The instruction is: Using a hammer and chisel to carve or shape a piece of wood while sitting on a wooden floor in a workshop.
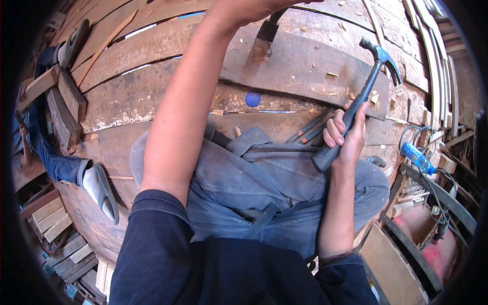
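Observation:
My right hand (345,129) is wrapped round the dark grip of a claw hammer (370,79), whose head points up and away from me. My left arm reaches far forward, and my left hand (244,11) is cut off by the upper edge, so its fingers are hidden. Just beside that hand a dark metal tool (267,31) with a blocky end touches or hovers over a brown board (300,61); its kind and what holds it do not show. Wood chips (332,74) lie scattered over the board.
I sit cross-legged on a plank floor (132,96). Near my knees lie a blue round cap (252,99) and dark tools with orange marks (310,133). A blue-labelled bottle (418,157) and cables lie at right. Another person's sandalled foot (99,190) is at left beside timber blocks (66,109).

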The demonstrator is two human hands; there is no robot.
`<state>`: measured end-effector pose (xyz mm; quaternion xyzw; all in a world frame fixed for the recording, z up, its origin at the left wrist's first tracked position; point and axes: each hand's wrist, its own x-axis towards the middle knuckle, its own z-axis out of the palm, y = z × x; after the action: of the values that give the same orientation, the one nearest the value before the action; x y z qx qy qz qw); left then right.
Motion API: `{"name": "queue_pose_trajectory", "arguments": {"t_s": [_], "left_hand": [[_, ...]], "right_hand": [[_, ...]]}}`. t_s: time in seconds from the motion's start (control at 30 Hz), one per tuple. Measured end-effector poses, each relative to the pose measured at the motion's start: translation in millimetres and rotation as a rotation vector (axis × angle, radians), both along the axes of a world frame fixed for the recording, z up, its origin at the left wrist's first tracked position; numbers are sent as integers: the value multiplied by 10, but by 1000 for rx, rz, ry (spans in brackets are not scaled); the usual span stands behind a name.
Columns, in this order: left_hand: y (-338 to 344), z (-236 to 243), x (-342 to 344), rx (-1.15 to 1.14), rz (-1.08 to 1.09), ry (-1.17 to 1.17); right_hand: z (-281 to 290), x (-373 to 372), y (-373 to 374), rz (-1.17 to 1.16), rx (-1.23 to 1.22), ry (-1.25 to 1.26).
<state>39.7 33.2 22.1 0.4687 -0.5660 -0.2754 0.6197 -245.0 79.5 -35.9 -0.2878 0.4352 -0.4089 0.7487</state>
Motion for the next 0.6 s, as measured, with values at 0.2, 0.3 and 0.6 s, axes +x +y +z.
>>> {"name": "queue_pose_trajectory", "arguments": {"t_s": [0.2, 0.3, 0.6], "left_hand": [[-12, -4, 45, 64, -59, 61], [-40, 16, 99, 118, -151, 27], [-27, -11, 87, -74, -180, 26]], "right_hand": [[148, 24, 86, 3, -75, 96], [326, -2, 149, 48, -214, 118], [979, -72, 264, 68, -693, 270]]}}
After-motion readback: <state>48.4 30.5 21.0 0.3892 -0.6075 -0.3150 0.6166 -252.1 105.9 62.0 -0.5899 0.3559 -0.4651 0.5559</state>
